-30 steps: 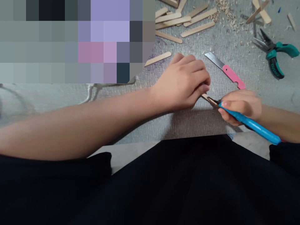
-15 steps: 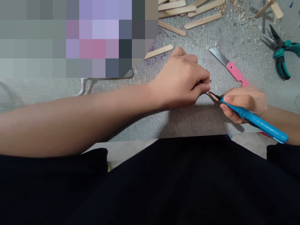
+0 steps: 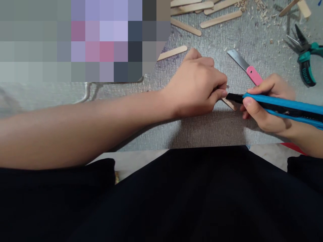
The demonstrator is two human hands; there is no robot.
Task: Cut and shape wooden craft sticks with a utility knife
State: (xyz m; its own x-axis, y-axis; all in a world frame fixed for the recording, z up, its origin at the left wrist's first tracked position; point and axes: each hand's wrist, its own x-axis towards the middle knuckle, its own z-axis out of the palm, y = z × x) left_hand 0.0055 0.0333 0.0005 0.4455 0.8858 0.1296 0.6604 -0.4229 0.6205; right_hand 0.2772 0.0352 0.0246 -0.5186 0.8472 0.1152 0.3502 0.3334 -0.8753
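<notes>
My left hand [image 3: 202,80] is closed in a pinch on a small wooden stick [image 3: 229,104], whose end sticks out below the fingertips; the rest is hidden under the hand. My right hand [image 3: 270,104] grips a blue utility knife [image 3: 285,106] with a black front part. The knife's tip is right at the stick, close to my left fingertips, and I cannot tell whether it touches. Just beyond my right hand lies a pink-handled folding knife [image 3: 254,74] with its blade out, its handle partly hidden by that hand.
Several craft sticks [image 3: 221,19] lie at the back, with wood shavings [image 3: 262,10] beside them. Green and black pliers [image 3: 305,58] rest at the right with jaws apart. The grey table [image 3: 151,134] ends close to my body. The upper left is blurred out.
My right hand has turned the blue utility knife from a downward slant to nearly level, its broad side now showing. My left hand has barely moved.
</notes>
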